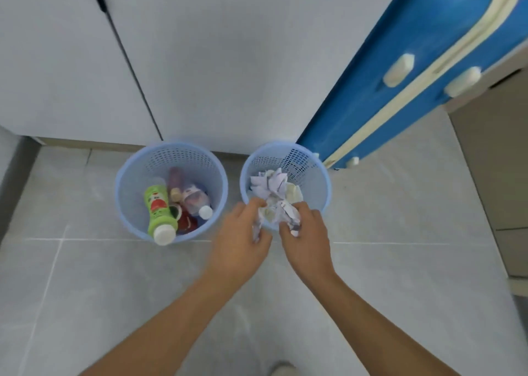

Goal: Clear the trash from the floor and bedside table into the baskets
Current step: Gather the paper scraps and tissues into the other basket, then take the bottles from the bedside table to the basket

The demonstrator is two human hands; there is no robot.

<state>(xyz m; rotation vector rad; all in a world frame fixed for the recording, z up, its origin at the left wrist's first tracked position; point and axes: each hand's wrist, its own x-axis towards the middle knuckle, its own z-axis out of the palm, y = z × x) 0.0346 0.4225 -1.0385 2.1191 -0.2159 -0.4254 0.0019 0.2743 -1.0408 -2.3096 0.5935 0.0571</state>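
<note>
Both hands hold crumpled paper over the right basket's near rim.

Left hand (243,232) and right hand (307,232) each pinch a paper wad (281,214) at the 6 o'clock edge of the right basket (321,169). The paper looks light, soft and crushable; any loose grip should do. The bottles (160,212) lie in the left basket (125,181).

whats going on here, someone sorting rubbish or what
A person is leaning over two light blue mesh baskets on a tiled floor. Both hands grip crumpled paper at the near rim of the right basket: the left hand pinches one scrap, the right hand another. That basket already has crumpled paper in it. The left basket has bottles in it, among them a green bottle with a white cap. A blue cabinet stands just behind the right basket.
</note>
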